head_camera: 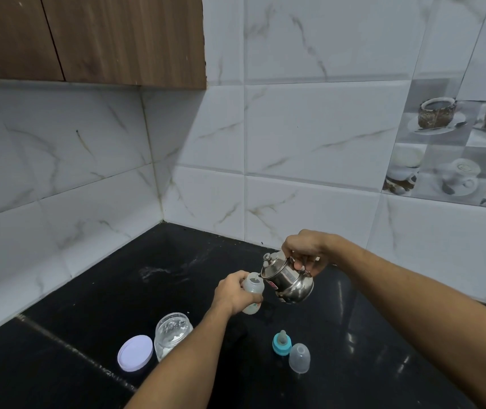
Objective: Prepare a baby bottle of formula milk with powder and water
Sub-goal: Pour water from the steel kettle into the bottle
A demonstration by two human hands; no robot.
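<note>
Kettle (287, 281) lip sits just right of the bottle (253, 296) mouth, tipped left toward it. Our left fingers (236, 280) curl round the near-upright bottle over the counter (177, 290); our right fingers (299, 264) pinch the kettle's handle. More tilt, we judge, pours.

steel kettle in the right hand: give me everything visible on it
The steel kettle is small, polished and reflective, with a rounded belly, a lid with a knob and a red label on its side. The right hand grips its handle and holds it above the black counter. It is tilted left, lid on, with its pouring edge at the open mouth of the baby bottle, which the left hand holds. Contact and water flow cannot be made out.
</note>
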